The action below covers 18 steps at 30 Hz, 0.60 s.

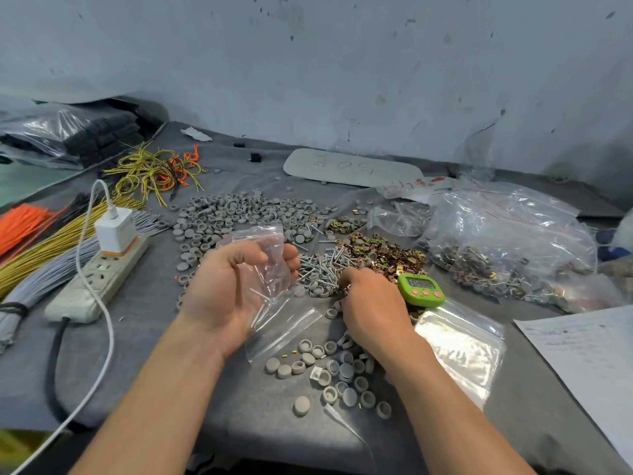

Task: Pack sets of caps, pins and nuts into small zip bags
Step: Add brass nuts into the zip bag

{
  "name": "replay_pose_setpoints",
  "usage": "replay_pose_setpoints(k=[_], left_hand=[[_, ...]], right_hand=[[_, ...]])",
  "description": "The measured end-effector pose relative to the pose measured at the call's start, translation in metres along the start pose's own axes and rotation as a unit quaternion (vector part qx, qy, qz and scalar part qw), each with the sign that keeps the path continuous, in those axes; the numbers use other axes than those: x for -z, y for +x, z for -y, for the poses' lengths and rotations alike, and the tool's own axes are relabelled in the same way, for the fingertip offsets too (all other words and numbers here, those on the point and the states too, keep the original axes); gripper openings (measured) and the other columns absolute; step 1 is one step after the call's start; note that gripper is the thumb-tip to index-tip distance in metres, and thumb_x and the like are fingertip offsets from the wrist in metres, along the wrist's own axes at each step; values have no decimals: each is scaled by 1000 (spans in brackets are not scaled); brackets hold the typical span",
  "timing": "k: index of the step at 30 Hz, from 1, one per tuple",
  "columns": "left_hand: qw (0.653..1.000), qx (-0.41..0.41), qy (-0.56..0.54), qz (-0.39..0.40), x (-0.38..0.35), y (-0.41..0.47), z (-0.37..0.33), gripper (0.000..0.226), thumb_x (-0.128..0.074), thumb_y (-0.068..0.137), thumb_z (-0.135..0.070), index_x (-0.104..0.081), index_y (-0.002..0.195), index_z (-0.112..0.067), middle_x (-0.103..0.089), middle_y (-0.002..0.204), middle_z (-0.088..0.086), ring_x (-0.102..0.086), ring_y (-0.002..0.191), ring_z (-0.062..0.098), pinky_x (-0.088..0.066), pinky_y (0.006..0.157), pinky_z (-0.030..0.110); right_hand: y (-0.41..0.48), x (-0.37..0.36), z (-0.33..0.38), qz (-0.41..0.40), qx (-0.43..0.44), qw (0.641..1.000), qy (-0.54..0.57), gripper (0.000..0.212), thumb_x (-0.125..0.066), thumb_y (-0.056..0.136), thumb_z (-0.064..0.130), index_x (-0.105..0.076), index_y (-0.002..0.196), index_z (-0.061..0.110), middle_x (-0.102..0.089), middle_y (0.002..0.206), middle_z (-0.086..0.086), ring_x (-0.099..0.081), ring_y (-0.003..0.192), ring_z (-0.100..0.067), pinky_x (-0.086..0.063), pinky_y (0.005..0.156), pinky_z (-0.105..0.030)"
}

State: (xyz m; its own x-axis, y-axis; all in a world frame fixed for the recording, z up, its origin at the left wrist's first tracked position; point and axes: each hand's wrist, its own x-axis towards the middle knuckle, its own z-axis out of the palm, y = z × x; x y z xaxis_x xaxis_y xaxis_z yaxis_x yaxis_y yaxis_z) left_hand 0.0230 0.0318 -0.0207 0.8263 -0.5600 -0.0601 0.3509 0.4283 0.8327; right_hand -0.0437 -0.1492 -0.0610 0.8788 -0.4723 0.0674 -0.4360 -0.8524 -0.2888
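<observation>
My left hand [226,293] holds a small clear zip bag [270,269] with its mouth upward; a few silver pins show inside it. My right hand [371,306] reaches palm down into the heap of silver pins [320,265], fingers curled among them; what they grip is hidden. Brass-coloured nuts [387,252] lie just right of the pins. Grey caps [239,214] spread across the far side of the cloth, and a smaller cluster of caps [339,371] lies near my right wrist.
A green timer [421,289] sits right of my right hand. Empty zip bags [459,344] lie below it, a large bag of packed sets [507,241] at right, a paper sheet [589,351] far right. A power strip [99,275] and wire bundles [58,241] lie at left.
</observation>
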Motion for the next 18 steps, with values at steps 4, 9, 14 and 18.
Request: replay_pose_setpoints(k=[4,9,14,18], left_hand=[[998,14,54,-20,1,2,3,67,-68,43,-13,-66,108,2,-72,92,11,-69,87,20,-56,93,40],[977,-49,194,-74,-6,3,13,35,-64,55,-1,-69,88,-9,-74,81,-6,-68,80,9,-49,80,33],[774,-206,579,-152,2,8,28,36,-79,79,-14,-57,97,-37,-68,83,-15,-64,72,1,-49,63,26],[722,-198,653,-111,-6,8,42,48,-82,77,-22,-45,100,-42,-62,89,-14,-58,78,7,-39,62,27]], right_hand=[[2,7,0,22,-30,999,16,25,-57,90,2,-68,97,23,-68,97,-4,-61,86,-28,-55,76,-36],[-4,11,-2,-78,-48,991,102,41,-62,90,1,-72,115,31,-73,102,3,-65,86,-20,-56,80,-35],[-10,23,-2,-149,-26,907,393,22,-75,89,9,-80,94,31,-77,80,10,-70,68,-3,-56,64,-22],[-19,32,6,-136,43,829,540,16,-82,80,6,-79,78,21,-75,68,-3,-69,60,-13,-53,57,-23]])
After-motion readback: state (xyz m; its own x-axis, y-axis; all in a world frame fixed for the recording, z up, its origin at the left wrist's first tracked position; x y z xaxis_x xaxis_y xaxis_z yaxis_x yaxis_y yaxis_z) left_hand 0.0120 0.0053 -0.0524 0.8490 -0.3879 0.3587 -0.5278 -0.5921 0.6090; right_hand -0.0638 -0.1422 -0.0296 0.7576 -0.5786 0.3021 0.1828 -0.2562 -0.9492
